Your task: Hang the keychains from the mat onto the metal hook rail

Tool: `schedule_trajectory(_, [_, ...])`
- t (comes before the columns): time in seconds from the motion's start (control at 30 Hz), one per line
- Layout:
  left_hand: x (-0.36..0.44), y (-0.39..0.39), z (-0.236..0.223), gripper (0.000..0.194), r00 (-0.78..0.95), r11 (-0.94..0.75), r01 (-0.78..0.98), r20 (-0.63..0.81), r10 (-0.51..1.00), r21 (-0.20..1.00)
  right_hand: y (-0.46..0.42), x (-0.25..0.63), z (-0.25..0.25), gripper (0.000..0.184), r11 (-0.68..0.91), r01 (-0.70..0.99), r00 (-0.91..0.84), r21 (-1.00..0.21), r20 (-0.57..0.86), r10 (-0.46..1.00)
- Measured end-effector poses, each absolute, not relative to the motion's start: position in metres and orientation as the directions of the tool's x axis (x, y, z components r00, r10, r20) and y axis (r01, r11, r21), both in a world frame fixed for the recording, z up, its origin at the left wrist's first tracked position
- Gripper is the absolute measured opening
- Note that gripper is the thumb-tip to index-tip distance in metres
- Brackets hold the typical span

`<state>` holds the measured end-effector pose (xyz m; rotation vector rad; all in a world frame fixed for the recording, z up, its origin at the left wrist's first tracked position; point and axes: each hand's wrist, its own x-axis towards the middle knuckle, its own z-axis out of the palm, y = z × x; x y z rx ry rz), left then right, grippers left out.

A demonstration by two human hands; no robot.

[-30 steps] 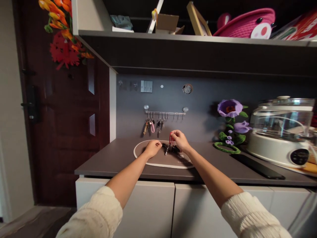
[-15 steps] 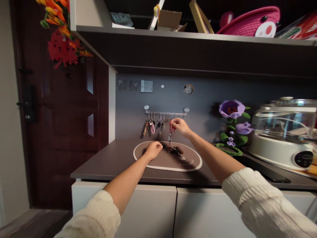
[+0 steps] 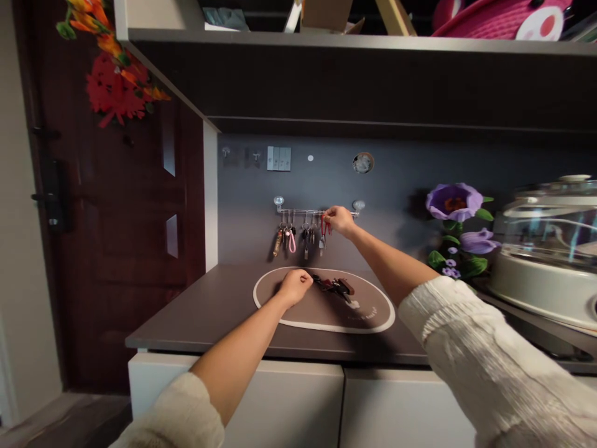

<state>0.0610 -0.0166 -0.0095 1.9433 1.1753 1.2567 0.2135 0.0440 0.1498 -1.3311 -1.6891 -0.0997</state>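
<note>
My right hand (image 3: 340, 221) is up at the hook rail (image 3: 303, 212), its fingers pinched on the red cord of a key (image 3: 322, 244), which dangles below them. Whether the cord touches a hook is hidden by the fingers. Other key bunches (image 3: 306, 235) hang from the rail to its left, among them one with a pink loop (image 3: 291, 241). Low over the oval brown mat (image 3: 280, 272), my left hand (image 3: 296, 285) is closed, with fingers curled together; what they hold, if anything, cannot be made out. A pile of dark keys (image 3: 338, 286) lies just right of it.
An overhanging shelf (image 3: 308, 38) runs above the counter (image 3: 196, 314). Purple knitted flowers (image 3: 454, 202) and a clear-lidded white appliance (image 3: 545, 286) stand at the right. A dark red door (image 3: 107, 249) is on the left.
My right hand has raised the red-corded key up to the rail. My left hand stays low over the mat. The whole view has shifted a little.
</note>
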Motion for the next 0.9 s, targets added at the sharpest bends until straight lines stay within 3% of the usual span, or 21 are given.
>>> schedule_trajectory(0.6, [0.063,-0.018,-0.007,0.012,0.149,-0.419,0.390,0.393,0.908,0.820,0.082,0.203,0.154,0.022,0.212,0.900,0.110,-0.381,0.669,0.735])
schedule_trajectory(0.9, [0.061,-0.017,-0.009,0.012,0.130,-0.420,0.392,0.402,0.906,0.819,0.073,0.205,0.153,0.022,0.193,0.970,-0.043,-0.148,0.676,0.735])
